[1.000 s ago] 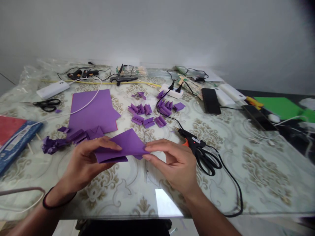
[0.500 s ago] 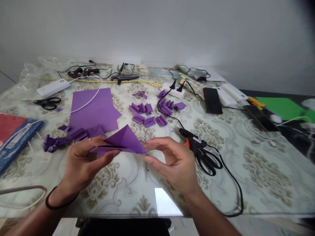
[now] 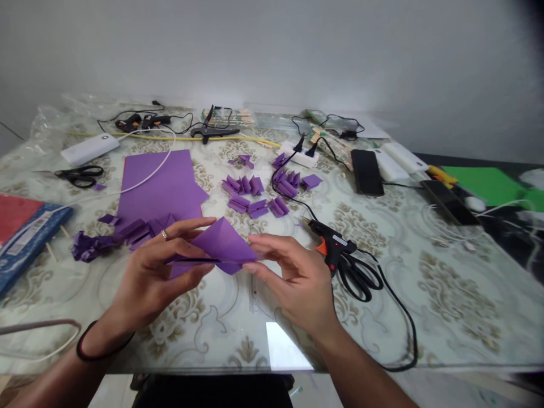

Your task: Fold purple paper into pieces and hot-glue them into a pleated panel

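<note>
The left grip point(image 3: 155, 269) is closed around the near-left part of a folded purple paper point(image 3: 225, 241), thumb below and fingers above. The right grip point(image 3: 300, 277) pinches the paper's right-hand corner between thumb and fingertips, so the piece is held up between the two grips, above the patterned tabletop point(image 3: 408, 266). One point of the paper rises away from the person, and a smaller flap hangs below the fold. A ring point(image 3: 164, 234) sits on a finger of the left grip, and a dark band point(image 3: 79, 347) circles the wrist behind it.

Just beyond the left grip lie large purple sheets point(image 3: 157, 181); to its left is a crumpled purple wad point(image 3: 90, 247), and farther left a blue-and-red packet point(image 3: 38, 241). Small folded purple pieces point(image 3: 258, 209) lie in groups beyond the gap between the grips. Just right of the right grip rests a black glue gun point(image 3: 338, 245), its red light showing, with black scissor handles point(image 3: 361, 280) beside it. Farther beyond the right grip are a white power strip point(image 3: 298, 154) with two plugs in it and a dark phone point(image 3: 366, 173).
</note>
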`<state>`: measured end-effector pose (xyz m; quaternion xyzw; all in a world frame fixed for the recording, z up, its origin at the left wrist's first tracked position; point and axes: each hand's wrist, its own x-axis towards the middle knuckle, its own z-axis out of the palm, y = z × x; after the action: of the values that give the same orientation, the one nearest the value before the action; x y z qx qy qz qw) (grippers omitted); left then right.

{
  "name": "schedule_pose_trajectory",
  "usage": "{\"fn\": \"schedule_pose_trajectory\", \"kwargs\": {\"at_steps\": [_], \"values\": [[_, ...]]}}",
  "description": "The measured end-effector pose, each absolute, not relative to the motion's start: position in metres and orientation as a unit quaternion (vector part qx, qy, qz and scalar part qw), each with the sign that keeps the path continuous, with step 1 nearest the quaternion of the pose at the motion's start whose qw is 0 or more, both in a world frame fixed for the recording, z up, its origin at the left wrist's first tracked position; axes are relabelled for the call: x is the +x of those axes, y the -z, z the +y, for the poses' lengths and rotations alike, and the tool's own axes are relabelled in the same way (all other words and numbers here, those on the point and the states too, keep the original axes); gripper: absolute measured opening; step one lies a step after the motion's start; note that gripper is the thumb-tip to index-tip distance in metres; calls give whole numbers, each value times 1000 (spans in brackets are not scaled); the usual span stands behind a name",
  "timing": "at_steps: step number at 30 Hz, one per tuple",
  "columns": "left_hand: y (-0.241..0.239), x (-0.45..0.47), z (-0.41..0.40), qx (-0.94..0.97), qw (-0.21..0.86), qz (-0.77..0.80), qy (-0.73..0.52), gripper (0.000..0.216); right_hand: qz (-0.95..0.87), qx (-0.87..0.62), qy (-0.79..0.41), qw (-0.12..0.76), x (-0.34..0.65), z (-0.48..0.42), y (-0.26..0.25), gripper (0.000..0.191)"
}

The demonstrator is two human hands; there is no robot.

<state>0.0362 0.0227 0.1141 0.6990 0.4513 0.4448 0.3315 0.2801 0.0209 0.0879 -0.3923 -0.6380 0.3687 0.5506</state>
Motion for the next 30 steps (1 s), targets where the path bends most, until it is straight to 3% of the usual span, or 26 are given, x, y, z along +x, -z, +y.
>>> {"fn": "schedule_pose_trajectory", "kwargs": {"at_steps": [7, 17, 21, 26, 30], "values": [[-114, 38, 25, 699, 316, 441, -467, 11, -657, -357, -323, 581, 278, 23, -94, 29], [-114, 39, 20, 646, 345, 485, -477, 6, -630, -360, -381, 573, 277, 21, -94, 21], [-113, 40, 20, 639, 321, 502, -486, 9, -601, -378, -441, 549, 278, 21, -91, 28], [-113, 39, 19, 653, 312, 497, -480, 9, -626, -399, -403, 536, 279, 22, -90, 15], [-110, 35, 17, 668, 291, 501, -467, 8, -618, -398, -426, 528, 278, 21, -90, 20]]}}
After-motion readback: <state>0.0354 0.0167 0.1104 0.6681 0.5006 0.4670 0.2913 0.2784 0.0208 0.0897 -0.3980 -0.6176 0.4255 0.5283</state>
